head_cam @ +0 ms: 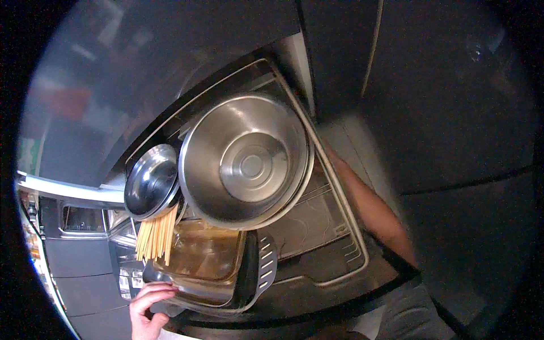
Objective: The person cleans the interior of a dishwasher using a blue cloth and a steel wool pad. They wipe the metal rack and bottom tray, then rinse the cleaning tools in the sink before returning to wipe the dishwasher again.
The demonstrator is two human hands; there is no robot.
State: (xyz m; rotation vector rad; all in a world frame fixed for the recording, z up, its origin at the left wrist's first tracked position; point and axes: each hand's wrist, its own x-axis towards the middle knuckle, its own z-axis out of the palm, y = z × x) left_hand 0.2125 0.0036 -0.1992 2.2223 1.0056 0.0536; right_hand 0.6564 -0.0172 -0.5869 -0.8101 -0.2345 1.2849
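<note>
My left hand (146,308) is at the lower left, by the near corner of a glass baking dish (212,293). Its fingertips reach the dish's edge, and a gap shows between fingers and thumb; whether it grips the edge is unclear. The dish sits in a dark tray with a slotted handle (267,263). A bundle of thin wooden sticks (157,238) pokes out over the dish from beneath a small steel bowl (149,182). Beside it lies a large steel bowl (255,168), apparently stacked on another. My right forearm (378,212) runs outside the frame's right side; the hand is hidden.
A metal-railed pull-out basket (340,199) surrounds the bowls and dish, with a flat base panel (301,221) visible. Dark glossy cabinet fronts (446,127) stand at the right. A reflective dark panel (140,85) spans the upper left, and grey drawers (80,259) are farther left.
</note>
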